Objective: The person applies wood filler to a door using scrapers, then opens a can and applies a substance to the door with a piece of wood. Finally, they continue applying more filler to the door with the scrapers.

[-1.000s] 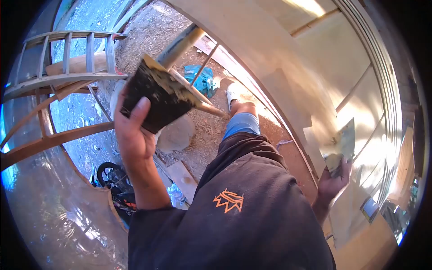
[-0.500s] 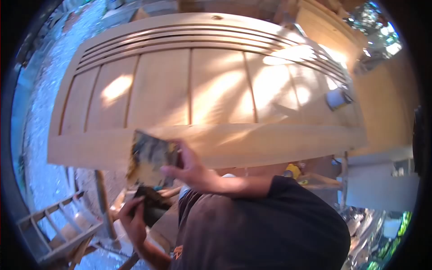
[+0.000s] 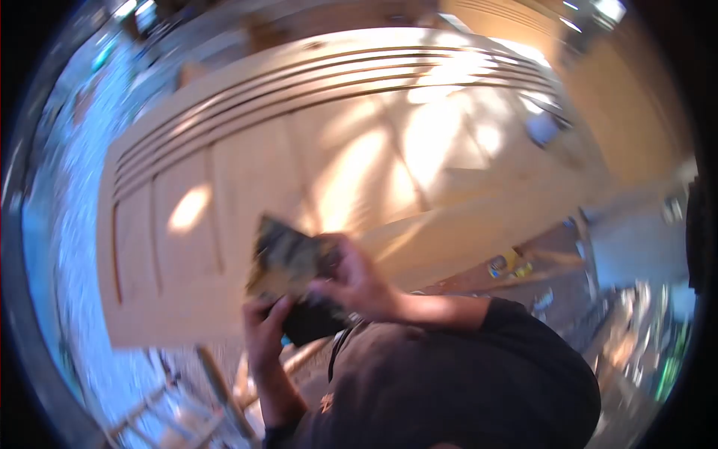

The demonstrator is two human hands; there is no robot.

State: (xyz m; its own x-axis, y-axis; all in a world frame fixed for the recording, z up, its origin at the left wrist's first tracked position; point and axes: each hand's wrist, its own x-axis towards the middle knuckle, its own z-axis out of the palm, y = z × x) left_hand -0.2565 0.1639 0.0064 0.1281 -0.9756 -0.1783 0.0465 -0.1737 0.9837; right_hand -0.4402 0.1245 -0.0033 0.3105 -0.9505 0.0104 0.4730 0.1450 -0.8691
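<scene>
Now pinching a black spreader (image 3: 313, 322) narrowly in the left hand (image 3: 263, 333) and clasping a smeared spreader (image 3: 286, 258) in the right hand (image 3: 357, 280), overlapping both in view, blurring any sign of contact; hovering by a grooved wooden door (image 3: 168, 314) bearing a can (image 3: 541, 129) near its right end.

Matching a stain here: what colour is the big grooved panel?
Grooved panel: pale tan, best in the head view.

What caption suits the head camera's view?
Left hand and right hand hold flat scrapers by a sun-dappled, grooved wooden door.
</scene>
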